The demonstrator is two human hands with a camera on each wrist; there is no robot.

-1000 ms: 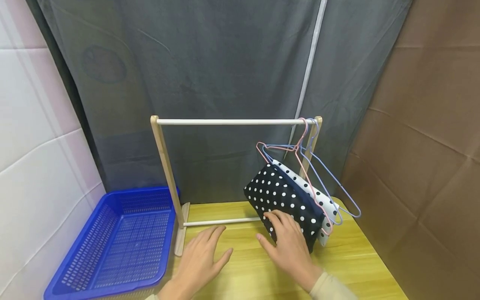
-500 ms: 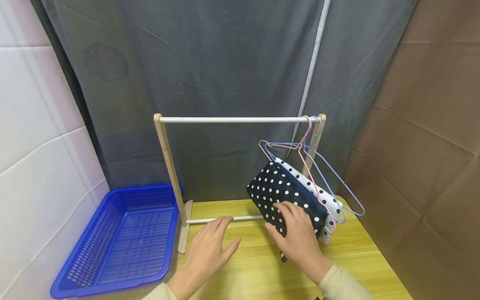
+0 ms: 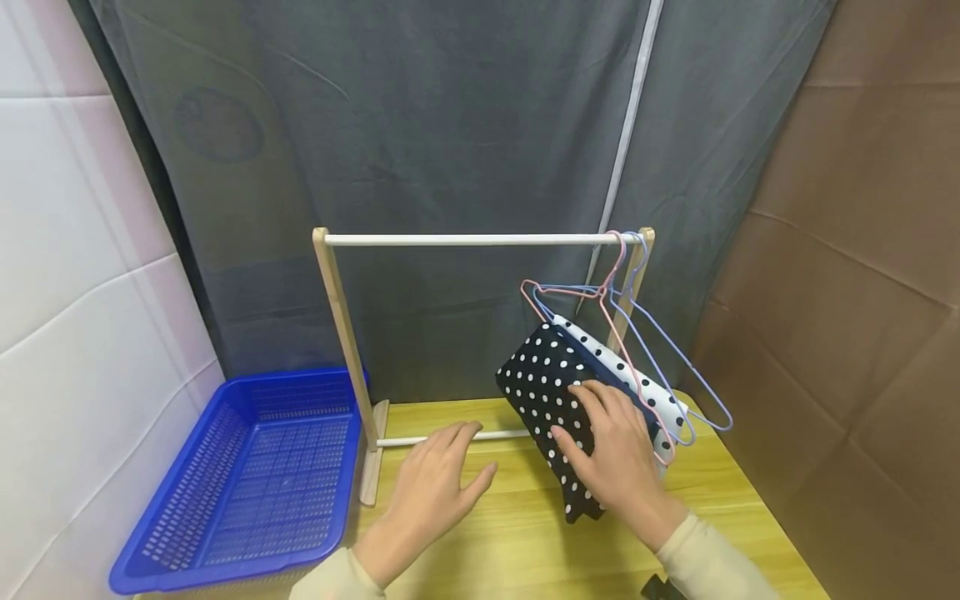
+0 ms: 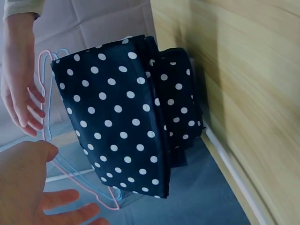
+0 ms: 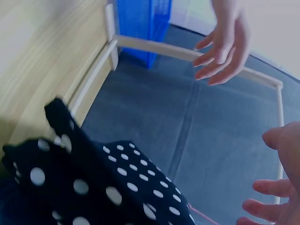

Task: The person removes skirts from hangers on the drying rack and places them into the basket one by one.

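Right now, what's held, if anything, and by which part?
Nothing: left hand and right hand are empty; the dotted black cloth hangs on the pink hanger.

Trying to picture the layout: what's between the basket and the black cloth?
In the head view: a wooden post, the lower white bar and the left hand.

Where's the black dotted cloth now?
In the head view, the black dotted cloth hangs from the pink hanger near the right end of the rack, partly behind the right hand.
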